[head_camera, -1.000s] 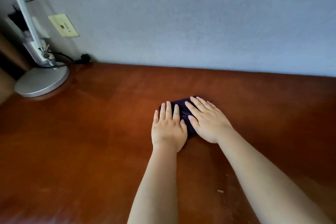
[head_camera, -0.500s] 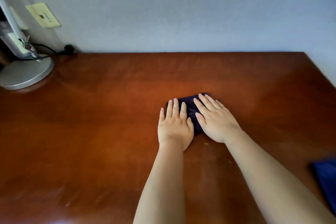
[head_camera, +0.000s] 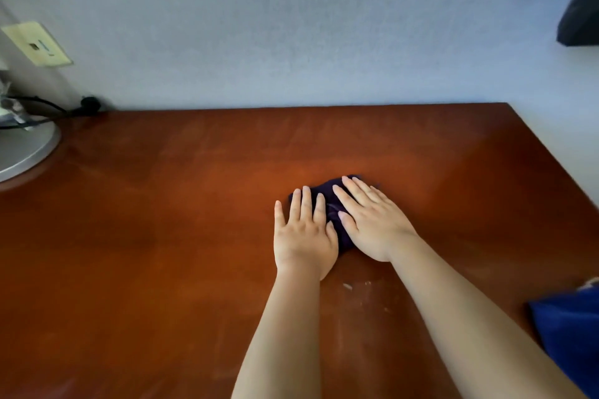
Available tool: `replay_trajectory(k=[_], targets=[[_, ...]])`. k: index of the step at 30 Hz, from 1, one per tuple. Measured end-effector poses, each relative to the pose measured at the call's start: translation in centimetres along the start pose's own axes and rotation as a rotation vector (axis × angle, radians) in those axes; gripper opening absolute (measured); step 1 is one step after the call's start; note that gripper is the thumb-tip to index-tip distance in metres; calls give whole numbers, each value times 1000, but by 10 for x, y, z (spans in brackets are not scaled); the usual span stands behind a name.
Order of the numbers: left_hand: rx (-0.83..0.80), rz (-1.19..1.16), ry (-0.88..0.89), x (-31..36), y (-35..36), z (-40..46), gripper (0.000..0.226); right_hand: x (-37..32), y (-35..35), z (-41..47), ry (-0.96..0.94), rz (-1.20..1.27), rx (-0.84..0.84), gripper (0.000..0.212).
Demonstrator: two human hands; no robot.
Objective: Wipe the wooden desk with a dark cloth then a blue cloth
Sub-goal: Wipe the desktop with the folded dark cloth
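Head view: dark cloth [head_camera: 334, 193] mostly under hands [head_camera: 340, 230].

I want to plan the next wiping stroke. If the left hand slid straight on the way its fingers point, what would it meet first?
The left hand points toward the wall. Past the dark cloth under its fingers, only bare desk shows, so the wall likely comes first.

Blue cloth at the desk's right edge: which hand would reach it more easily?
Probably the right hand. The blue cloth lies beside the right forearm, while the left hand would have to cross over. Both hands press flat on the dark cloth.
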State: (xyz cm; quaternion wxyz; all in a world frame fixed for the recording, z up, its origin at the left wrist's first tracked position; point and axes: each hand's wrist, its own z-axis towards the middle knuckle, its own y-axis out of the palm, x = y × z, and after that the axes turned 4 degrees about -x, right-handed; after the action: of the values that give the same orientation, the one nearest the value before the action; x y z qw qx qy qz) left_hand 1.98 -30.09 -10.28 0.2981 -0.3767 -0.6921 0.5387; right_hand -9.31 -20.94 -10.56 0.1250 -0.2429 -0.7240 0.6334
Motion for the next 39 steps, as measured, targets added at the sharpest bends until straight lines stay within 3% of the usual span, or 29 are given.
replay_trajectory(k=[7,13,30,39], targets=[[8,-12,-8,13,-17,79,57,46,-15,61,20,1,15,54],[5,-14,4,16,-22,96,56,57,-20,72,29,20,3,53],[-18,63,170,34,9,-43,56,4,14,-88,209,49,26,53],[-12,122,207,36,8,-39,56,11,20,-85,186,44,61,53]])
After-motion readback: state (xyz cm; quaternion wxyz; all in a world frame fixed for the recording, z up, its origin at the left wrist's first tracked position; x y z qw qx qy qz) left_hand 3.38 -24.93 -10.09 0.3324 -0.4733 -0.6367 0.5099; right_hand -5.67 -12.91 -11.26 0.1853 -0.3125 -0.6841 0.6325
